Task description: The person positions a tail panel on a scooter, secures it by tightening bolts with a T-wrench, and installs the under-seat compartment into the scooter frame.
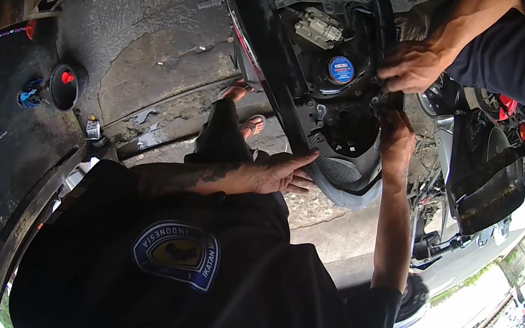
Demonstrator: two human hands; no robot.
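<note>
The workplace is a shaded concrete floor [172, 81], stained and cracked, with bright daylight beyond the near right side. The scooter body [282, 105], black and without a seat over its open bay, stands at the centre, far of the person's torso, its tail toward the person.

The left hand [272, 175] is open, fingers spread, thumb at the left side of the tail; no grip on any item is seen. The right hand [396, 144] is at the right rim of the body with fingers curled; whether it holds a fastener or tool cannot be told. Just beyond it, a co-worker's hand [411, 67] is half closed at the same rim; its fingertips are hidden.

Between these hands and the left rail lies a blue cap [341, 70], with a grey metal part [319, 28] farther off. A dark grille [337, 170] sits at the near end of the tail.

Step in hand, as judged: fitting or freeing something along the right rim; which of the two cannot be determined. The next move would call for a steady tail and both workers' fingers kept clear of each other.

Outward, a second scooter [489, 183] stands at right, partly stripped. At far left are a black bucket [55, 87] and a blue cloth [29, 94].
</note>
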